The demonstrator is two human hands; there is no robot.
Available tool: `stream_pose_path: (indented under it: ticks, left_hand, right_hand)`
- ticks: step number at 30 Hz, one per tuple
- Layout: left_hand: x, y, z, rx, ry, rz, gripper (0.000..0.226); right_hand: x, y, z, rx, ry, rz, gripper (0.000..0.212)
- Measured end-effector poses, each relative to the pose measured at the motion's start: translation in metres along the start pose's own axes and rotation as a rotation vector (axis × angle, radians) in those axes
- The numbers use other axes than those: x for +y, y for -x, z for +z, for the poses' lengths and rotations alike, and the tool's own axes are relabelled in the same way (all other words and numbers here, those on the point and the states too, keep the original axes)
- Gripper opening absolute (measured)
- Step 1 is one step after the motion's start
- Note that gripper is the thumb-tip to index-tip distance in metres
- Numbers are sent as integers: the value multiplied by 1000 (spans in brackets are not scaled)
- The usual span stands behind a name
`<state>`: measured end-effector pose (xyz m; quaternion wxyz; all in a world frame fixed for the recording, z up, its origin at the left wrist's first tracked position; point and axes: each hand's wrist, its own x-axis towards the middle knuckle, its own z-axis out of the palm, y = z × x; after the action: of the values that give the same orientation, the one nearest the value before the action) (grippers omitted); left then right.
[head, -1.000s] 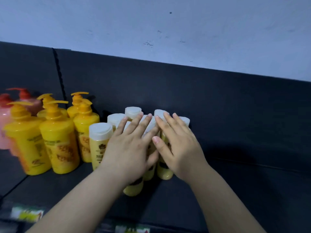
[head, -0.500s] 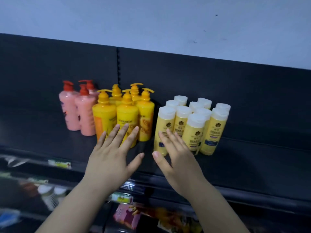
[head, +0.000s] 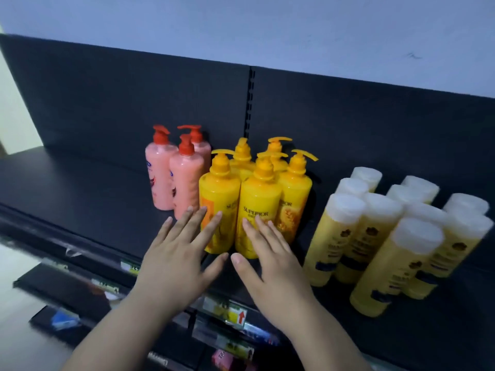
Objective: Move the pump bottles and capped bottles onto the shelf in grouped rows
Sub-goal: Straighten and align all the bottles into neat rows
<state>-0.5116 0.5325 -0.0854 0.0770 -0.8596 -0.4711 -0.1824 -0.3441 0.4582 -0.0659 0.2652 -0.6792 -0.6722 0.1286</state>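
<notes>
A: Where the black shelf (head: 80, 188) runs matte and flat, what stands on it?

B: Glossy plastic. Three pink pump bottles (head: 184, 180), round-shouldered with red pump heads, stand at 9 o'clock of five yellow pump bottles (head: 261, 210) with orange-yellow pumps; one at the front reads SUPERIOR. At 3 o'clock of those, set apart, stand ten slim pale-yellow capped bottles (head: 345, 236), cylinders with flat white caps, packed close together.

A: And the hands?

B: Both lie at 6 o'clock of the yellow group, palms down, fingers straight and spread wide, holding nothing. The left hand (head: 182, 261) has its fingertips over the front-left yellow bottle's lower part. The right hand (head: 270, 266) reaches over the SUPERIOR bottle's lower label. Whether either touches the plastic, I cannot tell. The thumbs point towards each other, tips near but apart.

A: Below?

B: Blurred price labels (head: 230, 311) along the lower shelf edges.
</notes>
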Motion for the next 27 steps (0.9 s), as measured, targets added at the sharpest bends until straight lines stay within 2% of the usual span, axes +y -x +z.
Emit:
stream_pose_path:
  ticks: [7, 11, 15, 21, 27]
  left_hand:
    - [-37, -47, 7, 68, -10, -43, 67]
    - [-63, -49, 21, 16, -43, -96, 67]
    - [-89, -62, 23, 27, -36, -112, 73]
    - [-144, -85, 40, 54, 53, -118, 66]
    - [-208, -123, 47, 21, 131, -8, 70]
  right_hand:
    - [-23, -75, -2, -33, -239, -224, 67]
    - [-40, -96, 16, -112, -266, -356, 65]
    - [-55, -117, 35, -122, -239, -402, 65]
    - [-78, -148, 61, -20, -200, -320, 72]
    - [-99, -191, 90, 142, -88, -94, 69]
